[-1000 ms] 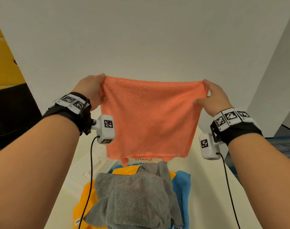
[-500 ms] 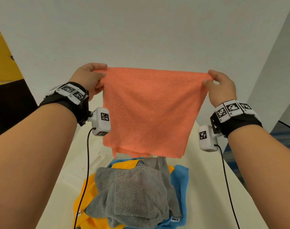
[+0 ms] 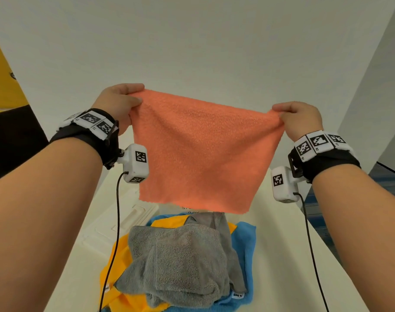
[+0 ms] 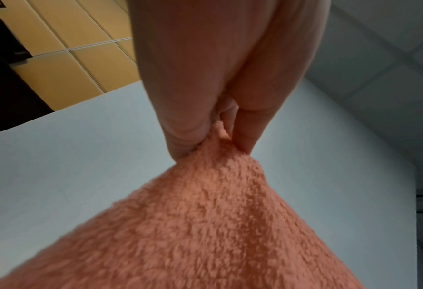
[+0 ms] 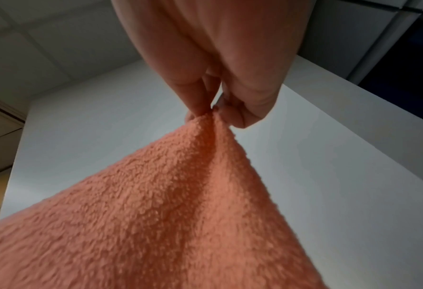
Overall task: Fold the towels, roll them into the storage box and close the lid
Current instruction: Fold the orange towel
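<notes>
Above the table (image 3: 282,255), in the head view, an orange towel (image 3: 203,152) hung spread in the air between both hands. The left hand (image 3: 119,104) pinched its upper left corner and the right hand (image 3: 302,119) pinched its upper right corner — the left one sat a little higher, so the top edge sloped down to the right. Below the towel's lower edge lay a heap of other towels on the table: a grey towel (image 3: 183,264) crumpled on top, a yellow towel (image 3: 117,255) under it to the left, a blue towel (image 3: 246,242) under it to the right. A white lid (image 3: 124,221) lay flat just left of the heap. Behind the hanging towel a white box (image 3: 169,207) peeked out, only a scrap of its printed label showing.

From the left wrist, the thumb and fingers (image 4: 185,125) were closed on a bunched corner of the towel (image 4: 205,224), which fanned out towards the camera.

From the right wrist, the same — fingertips (image 5: 244,115) clamped on a corner, the towel (image 5: 168,215) spreading wide below.
</notes>
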Available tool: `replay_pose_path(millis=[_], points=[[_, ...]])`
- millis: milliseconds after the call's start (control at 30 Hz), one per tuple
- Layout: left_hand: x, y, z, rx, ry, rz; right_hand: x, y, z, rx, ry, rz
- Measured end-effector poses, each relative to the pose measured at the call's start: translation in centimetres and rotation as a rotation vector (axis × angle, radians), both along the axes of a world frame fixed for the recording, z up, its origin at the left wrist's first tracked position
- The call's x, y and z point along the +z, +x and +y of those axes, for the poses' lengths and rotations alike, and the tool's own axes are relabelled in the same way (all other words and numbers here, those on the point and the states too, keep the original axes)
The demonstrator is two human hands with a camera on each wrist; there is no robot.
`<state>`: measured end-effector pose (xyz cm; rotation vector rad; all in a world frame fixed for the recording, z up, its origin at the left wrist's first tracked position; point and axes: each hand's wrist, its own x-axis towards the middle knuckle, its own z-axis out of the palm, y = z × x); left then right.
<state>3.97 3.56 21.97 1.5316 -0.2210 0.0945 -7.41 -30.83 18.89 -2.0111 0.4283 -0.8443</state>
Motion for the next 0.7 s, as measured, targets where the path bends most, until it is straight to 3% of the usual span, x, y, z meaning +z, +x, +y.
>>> replay_pose_path(millis=[367,700], points=[[0.0,0.3,0.7,0.103,0.029,-0.09,-0.2,0.0,-0.2,-0.086,0.152,-0.175],[-0.4,0.7,1.7,0.288,0.237,-0.229,-0.3,-0.2,-0.7,-0.167,0.027,-0.184]])
